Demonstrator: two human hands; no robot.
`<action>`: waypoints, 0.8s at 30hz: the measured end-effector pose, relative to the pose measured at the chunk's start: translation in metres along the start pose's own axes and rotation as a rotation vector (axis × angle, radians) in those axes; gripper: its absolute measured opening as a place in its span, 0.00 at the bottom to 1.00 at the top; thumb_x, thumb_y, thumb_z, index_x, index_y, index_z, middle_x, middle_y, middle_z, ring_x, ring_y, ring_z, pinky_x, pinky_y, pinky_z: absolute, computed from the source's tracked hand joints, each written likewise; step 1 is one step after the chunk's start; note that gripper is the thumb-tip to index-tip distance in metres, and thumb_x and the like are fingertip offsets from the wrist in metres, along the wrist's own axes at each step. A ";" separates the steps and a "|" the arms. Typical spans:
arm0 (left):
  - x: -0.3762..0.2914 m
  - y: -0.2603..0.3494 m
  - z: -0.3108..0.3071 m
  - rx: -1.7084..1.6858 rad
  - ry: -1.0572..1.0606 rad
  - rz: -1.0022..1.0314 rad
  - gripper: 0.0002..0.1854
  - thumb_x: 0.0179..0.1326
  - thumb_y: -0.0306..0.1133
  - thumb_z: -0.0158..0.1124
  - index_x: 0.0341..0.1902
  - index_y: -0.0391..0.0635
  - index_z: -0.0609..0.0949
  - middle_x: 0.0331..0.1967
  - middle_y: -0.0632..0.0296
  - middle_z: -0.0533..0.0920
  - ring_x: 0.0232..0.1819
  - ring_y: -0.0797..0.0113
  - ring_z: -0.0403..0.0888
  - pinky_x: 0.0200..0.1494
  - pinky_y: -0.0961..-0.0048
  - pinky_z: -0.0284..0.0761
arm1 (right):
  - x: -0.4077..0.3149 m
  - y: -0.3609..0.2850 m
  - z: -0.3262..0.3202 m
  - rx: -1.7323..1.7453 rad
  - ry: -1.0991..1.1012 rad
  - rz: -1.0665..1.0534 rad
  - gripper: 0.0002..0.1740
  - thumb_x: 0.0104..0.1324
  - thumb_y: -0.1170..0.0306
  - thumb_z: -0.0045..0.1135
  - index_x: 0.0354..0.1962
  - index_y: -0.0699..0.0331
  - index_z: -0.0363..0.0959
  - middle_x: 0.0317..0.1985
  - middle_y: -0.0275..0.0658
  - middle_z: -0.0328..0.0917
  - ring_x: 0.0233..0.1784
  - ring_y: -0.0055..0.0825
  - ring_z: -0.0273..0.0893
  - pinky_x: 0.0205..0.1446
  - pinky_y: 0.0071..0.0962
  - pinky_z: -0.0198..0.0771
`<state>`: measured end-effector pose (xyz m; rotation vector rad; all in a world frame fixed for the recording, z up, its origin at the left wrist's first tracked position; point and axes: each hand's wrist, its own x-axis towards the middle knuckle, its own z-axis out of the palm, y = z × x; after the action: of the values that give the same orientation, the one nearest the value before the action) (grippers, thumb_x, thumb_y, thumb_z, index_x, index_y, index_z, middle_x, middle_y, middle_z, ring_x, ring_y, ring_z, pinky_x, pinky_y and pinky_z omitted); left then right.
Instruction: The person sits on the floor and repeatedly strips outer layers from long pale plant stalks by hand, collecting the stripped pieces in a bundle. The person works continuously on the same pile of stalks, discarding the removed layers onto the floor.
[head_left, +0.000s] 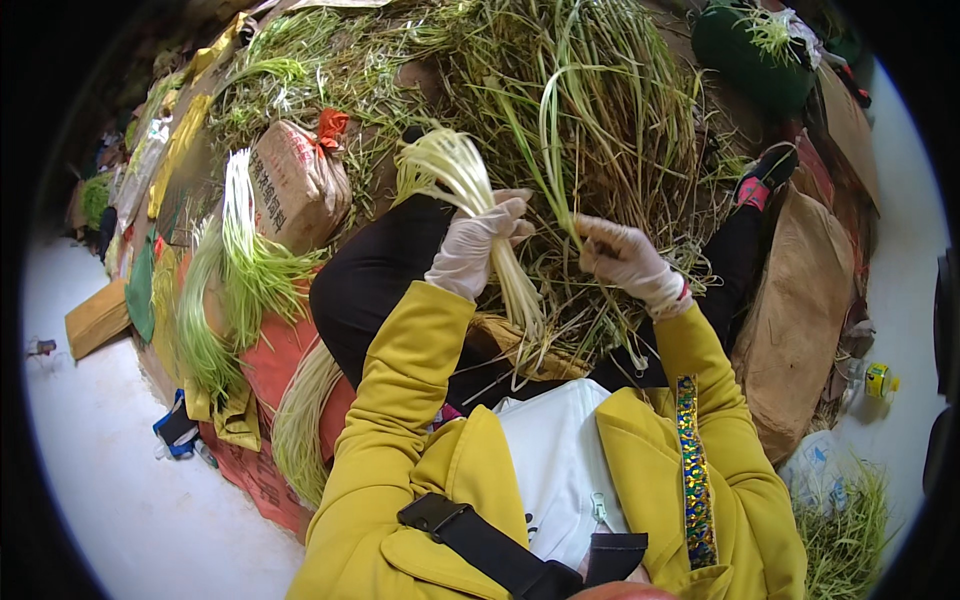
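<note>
My left hand (480, 244), in a white glove, is closed around a bundle of pale green stalks (510, 281); their pale, bent part fans out above the fist and the thin ends hang below it. To its right, my right hand (626, 259), also gloved, pinches a long green stalk (559, 184) between thumb and forefinger. That stalk rises into a large heap of long, partly brown stalks (630, 127) in front of me. Loose stems lie below both hands, over my lap.
Sorted pale green bundles (255, 262) lie at the left over red sacking (281, 367). Behind them stands a tied printed sack (300, 184). Brown sacking (799, 315) lies right of my leg, with a yellow-labelled bottle (877, 380) beyond. More greens (844, 525) sit at lower right.
</note>
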<state>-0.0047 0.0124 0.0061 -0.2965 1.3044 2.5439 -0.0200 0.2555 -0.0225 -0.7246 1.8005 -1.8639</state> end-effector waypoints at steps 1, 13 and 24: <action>0.002 -0.001 0.001 -0.029 -0.003 -0.025 0.19 0.55 0.29 0.65 0.49 0.35 0.74 0.29 0.64 0.79 0.32 0.70 0.80 0.35 0.79 0.78 | -0.004 0.001 0.002 -0.183 -0.028 0.021 0.27 0.57 0.82 0.57 0.56 0.62 0.68 0.36 0.32 0.76 0.35 0.17 0.71 0.43 0.17 0.69; -0.003 -0.026 0.017 0.163 0.016 0.025 0.08 0.54 0.25 0.66 0.38 0.42 0.80 0.28 0.69 0.80 0.27 0.79 0.74 0.31 0.84 0.70 | 0.045 -0.017 0.027 0.064 0.223 0.024 0.15 0.59 0.67 0.63 0.38 0.69 0.76 0.28 0.32 0.77 0.29 0.14 0.71 0.33 0.15 0.67; 0.005 -0.008 -0.004 -0.138 0.239 0.035 0.08 0.54 0.28 0.67 0.36 0.42 0.77 0.28 0.64 0.78 0.29 0.72 0.78 0.34 0.74 0.79 | -0.063 -0.008 -0.085 -0.860 0.864 0.575 0.19 0.58 0.58 0.62 0.24 0.68 0.75 0.13 0.31 0.65 0.18 0.17 0.59 0.23 0.22 0.58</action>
<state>-0.0064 0.0139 -0.0038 -0.6288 1.2216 2.7001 -0.0261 0.3615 -0.0200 0.4734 2.9672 -0.9910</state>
